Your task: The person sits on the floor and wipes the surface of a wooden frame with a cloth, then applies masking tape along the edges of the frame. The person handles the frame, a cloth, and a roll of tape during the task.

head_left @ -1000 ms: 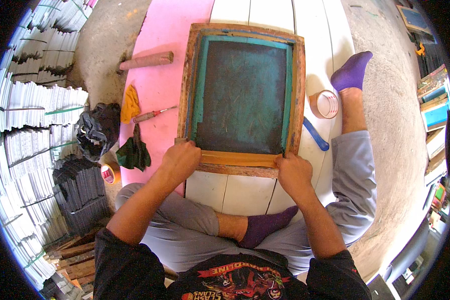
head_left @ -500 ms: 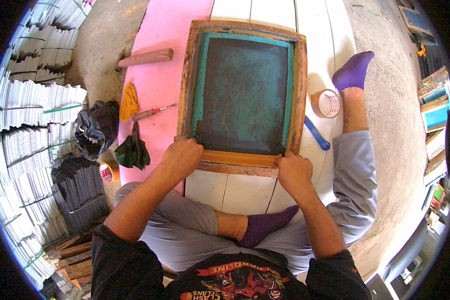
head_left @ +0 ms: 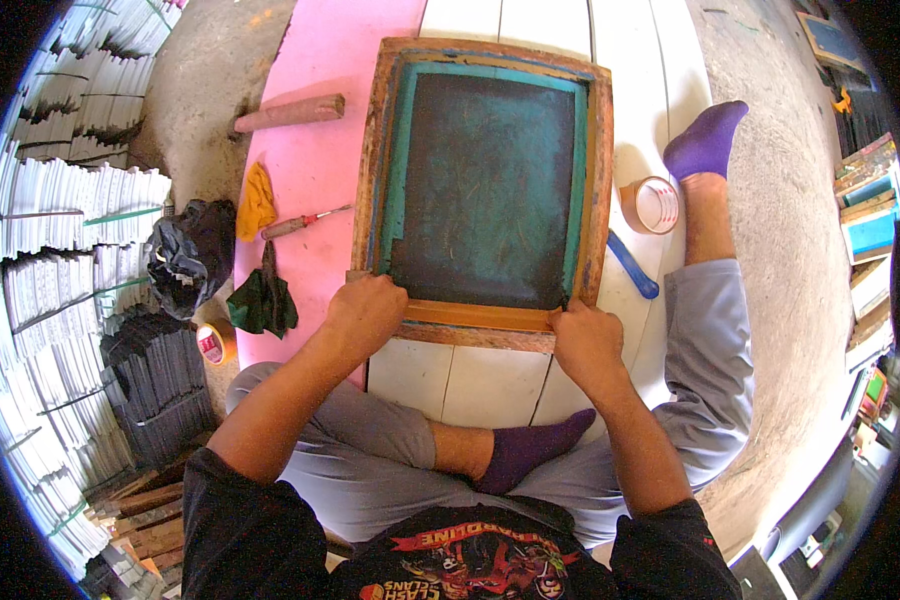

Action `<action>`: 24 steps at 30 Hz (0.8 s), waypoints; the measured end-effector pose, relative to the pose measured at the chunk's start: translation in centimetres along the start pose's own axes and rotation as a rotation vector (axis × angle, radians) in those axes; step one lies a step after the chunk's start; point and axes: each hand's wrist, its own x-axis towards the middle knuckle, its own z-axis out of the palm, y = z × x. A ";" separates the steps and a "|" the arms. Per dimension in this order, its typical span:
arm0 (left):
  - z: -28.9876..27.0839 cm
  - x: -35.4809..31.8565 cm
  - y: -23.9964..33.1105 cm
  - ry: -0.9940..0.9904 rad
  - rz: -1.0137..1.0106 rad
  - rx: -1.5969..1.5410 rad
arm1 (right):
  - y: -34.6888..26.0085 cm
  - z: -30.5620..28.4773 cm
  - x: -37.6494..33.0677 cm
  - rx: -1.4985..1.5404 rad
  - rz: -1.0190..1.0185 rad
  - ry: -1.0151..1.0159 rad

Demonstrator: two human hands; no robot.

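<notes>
A wooden screen-printing frame (head_left: 604,200) with dark teal mesh (head_left: 490,190) lies flat before me. Along its near inner edge runs a strip of brown tape (head_left: 480,314). My left hand (head_left: 365,308) is closed at the near left corner, its fingertips pinched at the strip's left end. At the near right corner my right hand (head_left: 587,335) is closed in the same way on the strip's other end. Both thumbs and fingertips are partly hidden by the hands.
The frame rests on a pink and white plank surface (head_left: 410,385). To its right are a tape roll (head_left: 652,206) and a blue tool handle (head_left: 632,265). Left lie a screwdriver (head_left: 295,224), a rolled bundle (head_left: 295,113), an orange cloth (head_left: 257,202) and a dark cloth (head_left: 262,300). Paper stacks (head_left: 80,205) stand farther left.
</notes>
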 end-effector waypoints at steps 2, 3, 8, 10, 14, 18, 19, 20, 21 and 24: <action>0.1 0.0 0.0 0.004 0.001 0.004 | -0.1 -0.2 0.0 0.021 0.001 -0.020; 0.3 0.0 0.0 0.007 0.002 0.009 | -0.1 -0.3 0.0 0.031 0.002 -0.030; 0.3 0.1 0.2 0.024 -0.001 0.033 | -0.1 -0.5 0.1 0.023 -0.016 -0.035; 0.4 0.1 0.2 0.038 0.001 0.045 | -0.1 -0.4 0.1 0.025 -0.015 -0.029; 0.7 0.1 0.2 0.067 0.004 0.061 | -0.1 -0.4 0.2 0.020 -0.010 -0.023; 0.8 0.2 0.2 0.048 -0.002 0.054 | -0.3 -0.9 0.2 0.020 -0.017 -0.027; 0.7 0.2 0.3 0.045 -0.003 0.053 | -0.3 -0.8 0.2 0.020 -0.015 -0.027; 0.6 0.2 0.3 0.047 -0.002 0.055 | -0.2 -0.7 0.2 0.021 -0.013 -0.026; 0.5 0.2 0.4 0.049 0.000 0.058 | -0.2 -0.6 0.2 0.021 -0.011 -0.025; 0.5 0.2 0.3 0.058 0.019 0.074 | -0.3 -0.8 0.3 0.021 -0.015 -0.030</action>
